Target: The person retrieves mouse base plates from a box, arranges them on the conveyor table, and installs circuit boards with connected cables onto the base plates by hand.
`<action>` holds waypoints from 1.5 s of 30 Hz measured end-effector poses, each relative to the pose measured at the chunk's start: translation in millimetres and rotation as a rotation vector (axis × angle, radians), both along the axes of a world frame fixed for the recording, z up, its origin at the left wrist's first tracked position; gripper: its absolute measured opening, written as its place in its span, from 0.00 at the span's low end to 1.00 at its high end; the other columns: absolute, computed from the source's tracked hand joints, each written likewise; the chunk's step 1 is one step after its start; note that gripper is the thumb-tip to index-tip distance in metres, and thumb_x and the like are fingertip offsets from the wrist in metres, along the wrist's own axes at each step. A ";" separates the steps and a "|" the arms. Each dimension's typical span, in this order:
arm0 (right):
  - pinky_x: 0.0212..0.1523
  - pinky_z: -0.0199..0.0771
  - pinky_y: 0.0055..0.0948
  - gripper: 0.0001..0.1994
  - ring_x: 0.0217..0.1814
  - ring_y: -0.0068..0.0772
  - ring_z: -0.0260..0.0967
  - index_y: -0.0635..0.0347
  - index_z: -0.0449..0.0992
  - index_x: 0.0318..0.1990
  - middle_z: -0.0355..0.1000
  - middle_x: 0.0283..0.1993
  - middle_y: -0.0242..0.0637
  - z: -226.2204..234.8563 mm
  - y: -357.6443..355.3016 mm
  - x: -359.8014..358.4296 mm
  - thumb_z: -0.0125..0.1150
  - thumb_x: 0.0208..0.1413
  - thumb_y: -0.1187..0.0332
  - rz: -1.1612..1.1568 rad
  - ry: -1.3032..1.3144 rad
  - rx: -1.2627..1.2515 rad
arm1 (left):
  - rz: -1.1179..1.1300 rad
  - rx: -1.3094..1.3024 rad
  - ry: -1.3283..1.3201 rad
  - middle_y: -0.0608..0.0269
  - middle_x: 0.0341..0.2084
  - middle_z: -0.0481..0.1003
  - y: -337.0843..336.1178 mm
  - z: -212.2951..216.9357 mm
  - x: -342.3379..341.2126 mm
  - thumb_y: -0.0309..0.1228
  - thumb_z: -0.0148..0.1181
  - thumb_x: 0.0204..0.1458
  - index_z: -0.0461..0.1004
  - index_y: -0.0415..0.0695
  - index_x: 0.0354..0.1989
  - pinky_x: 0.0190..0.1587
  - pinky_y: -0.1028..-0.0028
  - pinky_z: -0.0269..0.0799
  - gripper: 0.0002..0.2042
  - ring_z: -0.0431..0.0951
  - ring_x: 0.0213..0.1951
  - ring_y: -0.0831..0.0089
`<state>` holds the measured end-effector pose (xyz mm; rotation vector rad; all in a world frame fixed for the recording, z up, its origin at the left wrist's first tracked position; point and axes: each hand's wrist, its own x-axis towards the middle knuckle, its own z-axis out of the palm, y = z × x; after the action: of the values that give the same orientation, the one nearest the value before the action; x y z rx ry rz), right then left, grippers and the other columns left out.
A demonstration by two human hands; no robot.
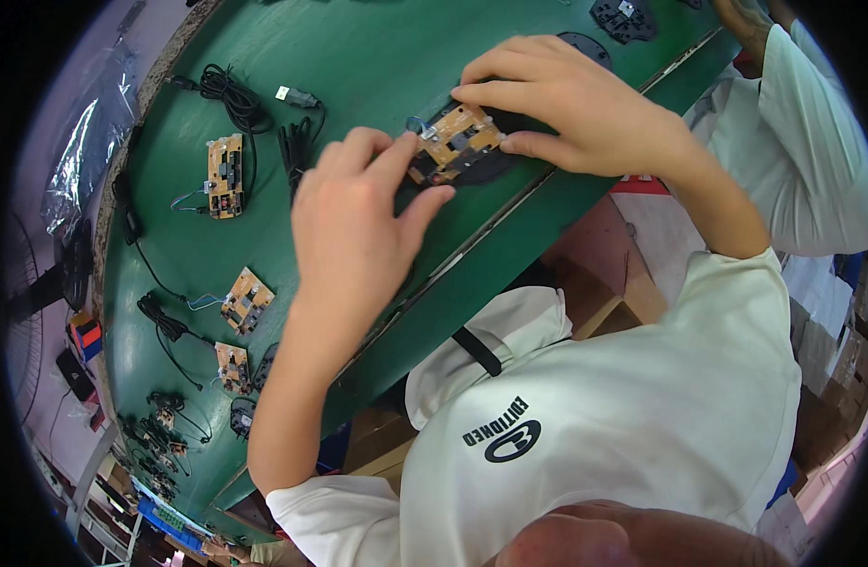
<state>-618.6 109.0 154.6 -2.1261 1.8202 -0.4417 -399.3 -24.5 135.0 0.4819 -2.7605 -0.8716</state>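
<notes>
A tan circuit board [460, 142] with black and grey parts lies tilted over a black plastic mouse base [493, 172], near the front edge of the green table. My left hand [358, 203] has its fingertips and thumb around the board's left end, close to a small plug with blue wires. From the other side, the thumb and forefinger of my right hand [566, 109] grip the board's right end. Part of the base is hidden beneath the board and my fingers.
Left of my hands on the green table [349, 57] lie another circuit board [225, 178] and a coiled black cable [233, 102]. More wired boards [248, 300] follow toward the lower left. Dark plastic shells [625, 19] sit at the far right, beside a co-worker's white sleeve [807, 151].
</notes>
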 end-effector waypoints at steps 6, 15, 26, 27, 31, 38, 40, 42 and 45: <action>0.58 0.65 0.41 0.19 0.54 0.39 0.67 0.56 0.76 0.53 0.70 0.49 0.35 -2.5 2.2 14.0 0.67 0.52 0.69 -0.055 0.048 -0.027 | -0.094 -0.046 -0.076 0.58 0.40 0.75 -10.1 10.8 -4.3 0.34 0.73 0.45 0.80 0.37 0.47 0.44 0.63 0.70 0.22 0.75 0.40 0.58; 0.54 0.66 0.39 0.15 0.51 0.36 0.68 0.53 0.80 0.47 0.70 0.47 0.32 -12.2 3.0 10.9 0.68 0.51 0.67 -0.081 0.074 -0.078 | -0.066 -0.150 -0.060 0.59 0.41 0.74 -0.3 5.2 -8.2 0.35 0.71 0.48 0.79 0.38 0.48 0.46 0.65 0.64 0.20 0.74 0.41 0.62; 0.52 0.66 0.38 0.15 0.50 0.36 0.68 0.53 0.81 0.46 0.69 0.45 0.32 -10.1 1.8 17.4 0.69 0.49 0.71 -0.139 0.024 -0.033 | -0.030 -0.041 -0.005 0.61 0.36 0.73 2.1 3.1 -13.1 0.30 0.70 0.46 0.80 0.38 0.43 0.42 0.65 0.62 0.16 0.73 0.39 0.64; 0.52 0.66 0.38 0.15 0.50 0.36 0.68 0.53 0.81 0.46 0.69 0.45 0.32 -10.0 3.1 18.5 0.69 0.48 0.71 -0.154 0.050 -0.038 | -0.036 -0.037 -0.021 0.61 0.36 0.73 1.8 4.0 -14.4 0.30 0.70 0.46 0.80 0.38 0.43 0.42 0.65 0.62 0.16 0.73 0.39 0.64; 0.51 0.66 0.37 0.14 0.50 0.35 0.68 0.53 0.81 0.45 0.69 0.45 0.31 -6.8 3.0 19.9 0.68 0.49 0.72 -0.185 0.049 -0.003 | -0.024 0.000 -0.028 0.62 0.36 0.74 3.9 8.1 -16.1 0.32 0.71 0.47 0.80 0.37 0.42 0.42 0.67 0.62 0.16 0.74 0.36 0.64; 0.52 0.65 0.38 0.12 0.50 0.36 0.68 0.52 0.83 0.45 0.70 0.46 0.32 3.3 1.6 20.4 0.67 0.52 0.69 -0.193 0.072 -0.013 | -0.057 -0.111 -0.052 0.61 0.36 0.73 5.7 15.6 -11.7 0.32 0.69 0.49 0.80 0.37 0.44 0.43 0.65 0.62 0.16 0.73 0.40 0.63; 0.52 0.65 0.39 0.10 0.50 0.37 0.70 0.53 0.84 0.43 0.71 0.44 0.33 9.2 -0.1 11.8 0.66 0.53 0.66 -0.200 -0.071 0.116 | -0.057 -0.161 -0.051 0.60 0.37 0.73 7.2 12.5 -14.8 0.33 0.69 0.49 0.80 0.38 0.45 0.44 0.65 0.63 0.16 0.73 0.41 0.62; 0.51 0.66 0.39 0.09 0.48 0.38 0.71 0.54 0.84 0.41 0.72 0.42 0.34 9.2 -4.9 12.5 0.66 0.53 0.65 -0.240 -0.067 0.116 | -0.051 -0.159 0.015 0.63 0.37 0.73 9.6 7.6 -13.5 0.34 0.69 0.48 0.80 0.39 0.43 0.43 0.65 0.61 0.16 0.71 0.41 0.65; 0.51 0.66 0.39 0.09 0.47 0.39 0.71 0.55 0.85 0.40 0.72 0.41 0.33 11.0 -9.1 12.4 0.66 0.53 0.65 -0.291 -0.074 0.147 | -0.044 -0.151 0.040 0.62 0.37 0.73 8.3 8.4 -14.2 0.34 0.69 0.48 0.80 0.39 0.44 0.43 0.65 0.61 0.16 0.72 0.41 0.65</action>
<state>-606.2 100.0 165.6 -1.7331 2.0585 -0.4312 -413.5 -16.1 143.4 0.3743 -2.7821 -0.6670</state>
